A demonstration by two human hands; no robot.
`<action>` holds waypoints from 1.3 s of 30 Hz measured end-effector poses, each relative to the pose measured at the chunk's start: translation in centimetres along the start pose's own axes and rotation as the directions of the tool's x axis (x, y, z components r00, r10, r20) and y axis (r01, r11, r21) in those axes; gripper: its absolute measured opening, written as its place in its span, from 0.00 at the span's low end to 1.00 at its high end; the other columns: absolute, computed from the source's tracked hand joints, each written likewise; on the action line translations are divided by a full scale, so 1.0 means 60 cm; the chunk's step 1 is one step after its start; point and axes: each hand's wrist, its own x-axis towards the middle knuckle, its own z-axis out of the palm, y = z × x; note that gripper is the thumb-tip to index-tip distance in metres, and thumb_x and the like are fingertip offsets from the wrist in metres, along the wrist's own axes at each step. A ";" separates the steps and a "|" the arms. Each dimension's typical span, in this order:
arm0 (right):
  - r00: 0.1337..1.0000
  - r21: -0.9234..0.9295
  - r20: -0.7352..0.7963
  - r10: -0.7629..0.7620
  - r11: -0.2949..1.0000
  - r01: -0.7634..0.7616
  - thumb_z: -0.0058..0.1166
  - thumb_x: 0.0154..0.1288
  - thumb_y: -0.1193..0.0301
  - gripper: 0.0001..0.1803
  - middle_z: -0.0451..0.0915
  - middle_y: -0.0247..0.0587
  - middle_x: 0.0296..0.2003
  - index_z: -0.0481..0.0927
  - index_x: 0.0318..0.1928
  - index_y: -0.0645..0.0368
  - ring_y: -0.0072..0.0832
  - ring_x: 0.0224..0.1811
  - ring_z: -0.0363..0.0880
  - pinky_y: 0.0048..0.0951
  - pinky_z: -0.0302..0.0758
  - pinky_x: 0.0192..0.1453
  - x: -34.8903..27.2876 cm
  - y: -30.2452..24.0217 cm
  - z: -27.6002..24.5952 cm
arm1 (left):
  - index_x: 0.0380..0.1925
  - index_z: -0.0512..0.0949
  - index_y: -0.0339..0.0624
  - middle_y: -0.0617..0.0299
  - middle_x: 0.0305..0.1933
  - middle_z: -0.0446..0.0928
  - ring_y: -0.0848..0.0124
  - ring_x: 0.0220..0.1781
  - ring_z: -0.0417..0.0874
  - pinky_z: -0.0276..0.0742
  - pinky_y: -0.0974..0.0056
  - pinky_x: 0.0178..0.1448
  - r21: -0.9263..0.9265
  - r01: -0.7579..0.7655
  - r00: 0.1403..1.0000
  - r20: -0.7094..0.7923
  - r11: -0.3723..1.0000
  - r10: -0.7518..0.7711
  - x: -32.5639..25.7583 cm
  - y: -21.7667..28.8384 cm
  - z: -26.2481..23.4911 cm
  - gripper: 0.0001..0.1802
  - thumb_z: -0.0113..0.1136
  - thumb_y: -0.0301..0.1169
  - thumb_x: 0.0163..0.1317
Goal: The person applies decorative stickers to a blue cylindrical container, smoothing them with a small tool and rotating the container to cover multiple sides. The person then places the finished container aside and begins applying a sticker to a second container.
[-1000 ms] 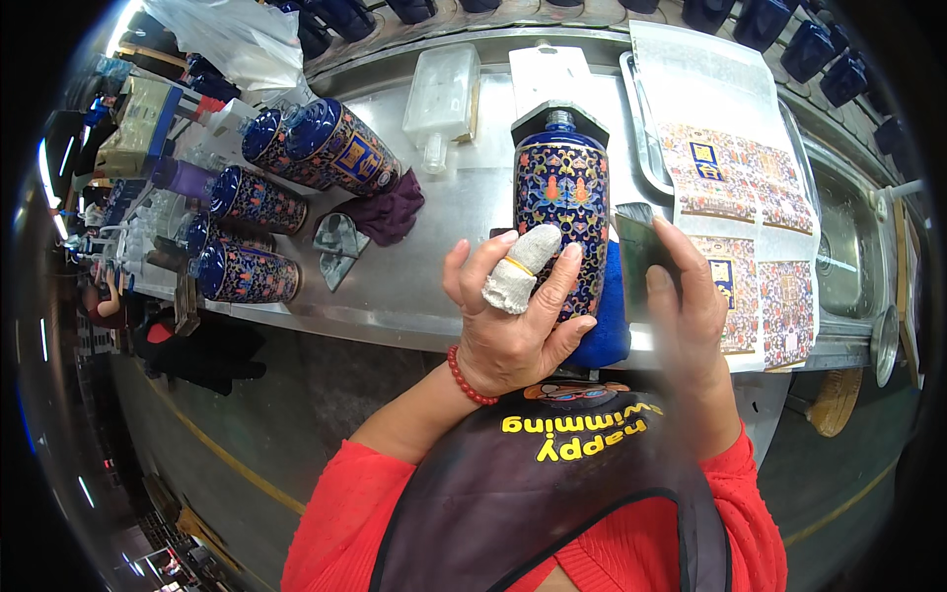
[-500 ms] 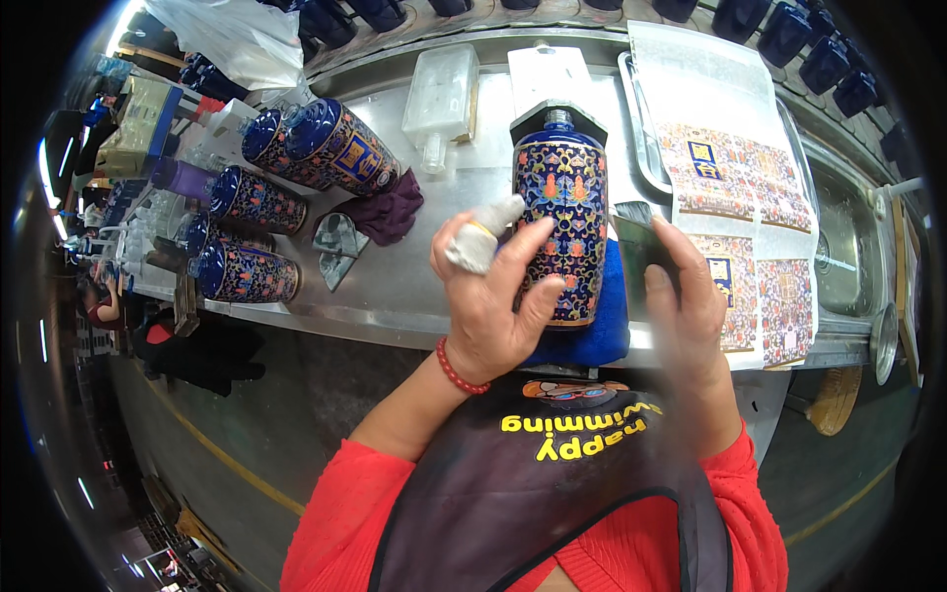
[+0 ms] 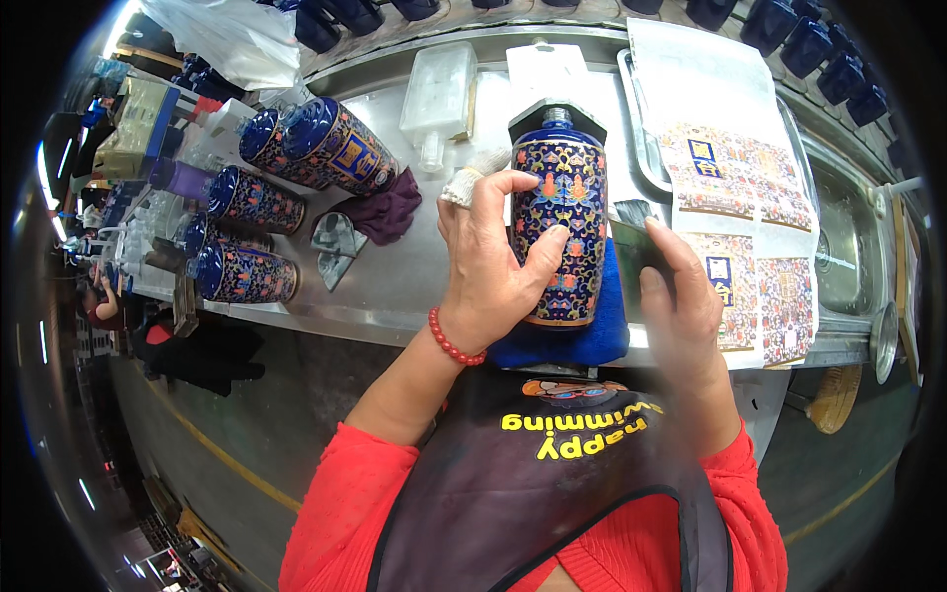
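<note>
A dark blue bottle (image 3: 557,232) with a colourful floral pattern lies on its back in front of me, its neck pointing away and resting at a dark angular support (image 3: 538,113). Under its near end is a blue cloth (image 3: 614,316). My left hand (image 3: 493,257) has its forefinger and thumb spread and touching the bottle's patterned face; white knitted finger covers (image 3: 472,183) show on its other fingers. To the bottle's right, my right hand (image 3: 686,306), partly blurred, pinches a dark green flat scraper (image 3: 636,266).
Printed transfer sheets (image 3: 725,187) lie at the right over a metal tray, with a sink (image 3: 838,247) beyond. A clear bottle (image 3: 439,89), a purple cloth (image 3: 385,212), and several patterned bottles (image 3: 345,153) stand or lie on the left. Plain blue bottles (image 3: 769,25) line the back.
My left hand has shifted its forefinger up the bottle and drawn its covered fingers in behind the bottle's left side. My right hand with the scraper has hardly moved.
</note>
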 end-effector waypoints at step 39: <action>0.937 -0.232 0.273 -0.219 0.930 0.285 0.58 0.55 0.82 0.32 0.69 0.58 0.70 0.81 0.63 0.53 0.54 0.67 0.70 0.50 0.71 0.71 0.007 -0.013 0.023 | 0.62 0.68 0.36 0.48 0.61 0.70 0.55 0.63 0.67 0.59 0.53 0.72 -0.204 0.074 0.997 0.010 0.976 -0.074 -0.025 -0.020 0.006 0.29 0.66 0.37 0.66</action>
